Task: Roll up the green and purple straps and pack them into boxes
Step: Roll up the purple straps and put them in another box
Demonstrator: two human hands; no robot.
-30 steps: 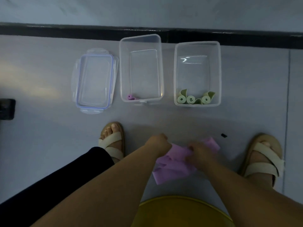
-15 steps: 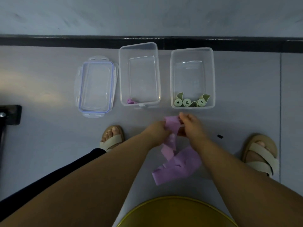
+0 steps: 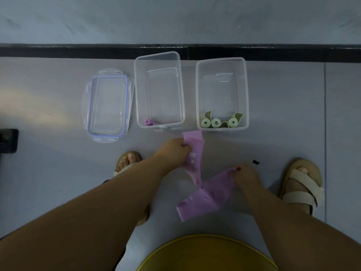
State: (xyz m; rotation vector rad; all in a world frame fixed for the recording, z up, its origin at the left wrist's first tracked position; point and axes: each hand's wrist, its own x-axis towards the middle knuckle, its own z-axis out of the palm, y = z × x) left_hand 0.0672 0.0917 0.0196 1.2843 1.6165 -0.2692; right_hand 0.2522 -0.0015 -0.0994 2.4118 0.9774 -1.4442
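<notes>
head view: left hand [image 3: 176, 148] grips the upper part of the purple strap [image 3: 195, 153], right hand [image 3: 245, 174] pinches its lower stretch, which trails on the floor [image 3: 283, 114]. three green rolls [image 3: 216, 123] lie in the right box [image 3: 246, 90]; a purple roll [image 3: 148, 122] lies in the middle box [image 3: 182, 89]

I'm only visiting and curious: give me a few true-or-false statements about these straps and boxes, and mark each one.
1. Three green rolls sit in the right box. True.
2. The middle box is empty. False: one small purple roll lies in its near corner.
3. The left hand and the right hand both hold the purple strap. True.
4. The lid is snapped onto a box. False: it lies on the floor beside the middle box, and both boxes are open.
</notes>
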